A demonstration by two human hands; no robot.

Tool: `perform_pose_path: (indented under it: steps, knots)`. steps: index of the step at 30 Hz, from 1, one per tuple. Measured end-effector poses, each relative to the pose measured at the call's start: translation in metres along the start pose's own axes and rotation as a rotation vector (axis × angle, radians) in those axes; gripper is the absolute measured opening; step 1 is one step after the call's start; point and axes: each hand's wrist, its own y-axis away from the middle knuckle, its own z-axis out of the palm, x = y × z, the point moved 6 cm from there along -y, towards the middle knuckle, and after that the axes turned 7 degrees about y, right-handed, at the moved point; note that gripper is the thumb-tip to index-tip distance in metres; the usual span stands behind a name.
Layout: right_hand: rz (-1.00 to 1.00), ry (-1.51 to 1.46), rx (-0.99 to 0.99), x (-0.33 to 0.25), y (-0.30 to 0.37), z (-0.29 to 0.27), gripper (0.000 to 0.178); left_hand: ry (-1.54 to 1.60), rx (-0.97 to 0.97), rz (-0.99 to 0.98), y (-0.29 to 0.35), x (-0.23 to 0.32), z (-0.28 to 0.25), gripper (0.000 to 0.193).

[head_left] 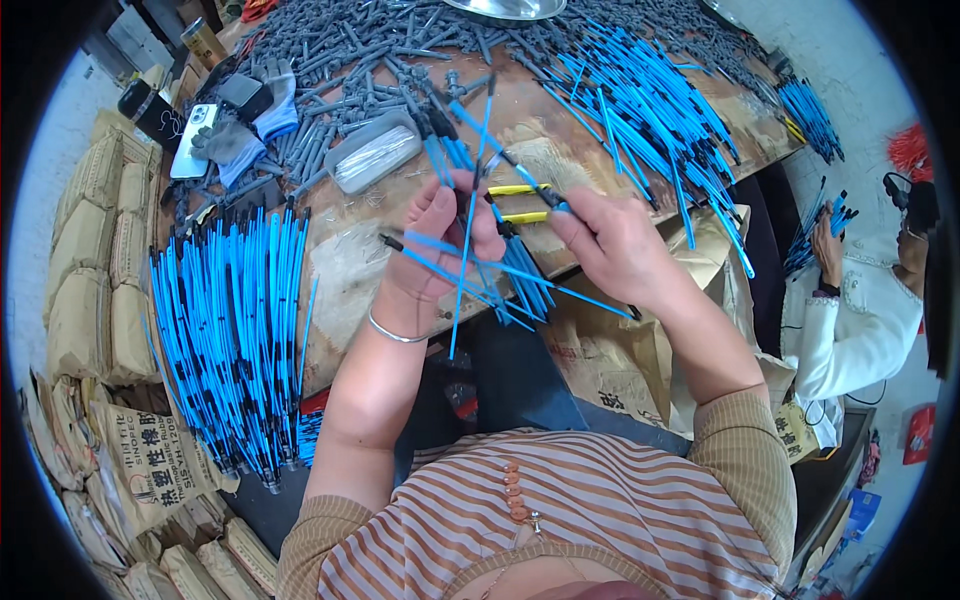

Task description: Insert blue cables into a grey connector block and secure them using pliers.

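Observation:
My left hand (450,225) is closed around several thin blue rods (463,280) with black end pieces, which fan out and cross one another above the table's near edge. My right hand (615,240) pinches one blue rod (510,158) with black sections, slanting up and left across the others. Two yellow handles (522,217), apparently of pliers, show between my hands; their other end is hidden. Below them, more blue rods (530,280) overhang the table edge above my lap.
Grey plastic parts (380,35) cover the far table. A clear box (375,150) holds thin pale pieces. Blue rods are bundled at left (230,330) and piled at right (650,110). A phone (193,140) and gloves (235,148) lie left. At right, another person (850,320) holds blue rods.

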Motion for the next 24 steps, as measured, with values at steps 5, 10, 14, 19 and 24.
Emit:
perform_pose_path:
  steps: [5, 10, 14, 19, 24]
  knots:
    - [0.164, -0.044, -0.237, 0.003, -0.003, 0.004, 0.013, -0.004, 0.057, -0.084, 0.000, -0.001, 0.007, 0.023]
    - [0.012, -0.300, -0.340, 0.067, -0.036, 0.011, 0.020, -0.148, 0.050, 0.040, -0.001, 0.003, 0.004, 0.028]
    - [0.544, 0.423, 0.218, 0.231, -0.078, -0.054, 0.028, -0.163, 0.121, 0.110, -0.005, 0.001, 0.001, 0.030]
    - [0.639, 0.709, -0.002, 0.318, -0.087, -0.019, 0.031, -0.082, -0.171, -0.017, -0.001, -0.006, 0.007, 0.026]
    - [0.677, 0.767, -0.009, 0.320, -0.097, -0.012, 0.032, -0.050, -0.260, -0.232, 0.007, -0.012, 0.029, 0.021]
